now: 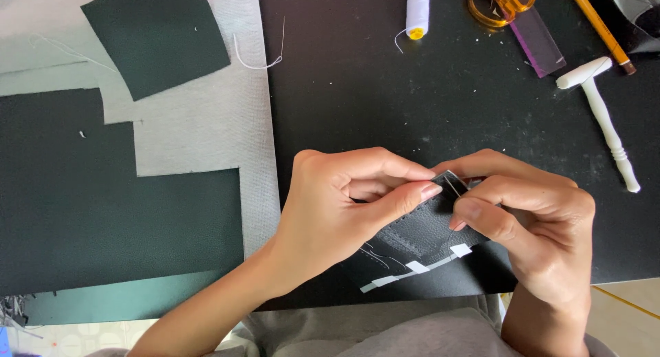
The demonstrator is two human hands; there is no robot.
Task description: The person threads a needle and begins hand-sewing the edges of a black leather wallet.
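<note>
My left hand [344,206] and my right hand [529,219] meet over a small piece of black leather [419,233] with a stitched seam and white tape strips along its lower edge. The left thumb and forefinger pinch the piece's upper edge. The right fingers grip the same edge beside them, where a thin needle [454,185] and pale thread show between the fingertips. The far side of the piece is hidden under my right hand.
A black mat [412,109] covers the table. On it lie a white thread spool [417,9], orange-handled scissors [498,3], a purple strip [537,44], a pencil [598,27] and a white T-shaped tool [605,120]. Dark green leather pieces [155,37] lie on grey cloth at left.
</note>
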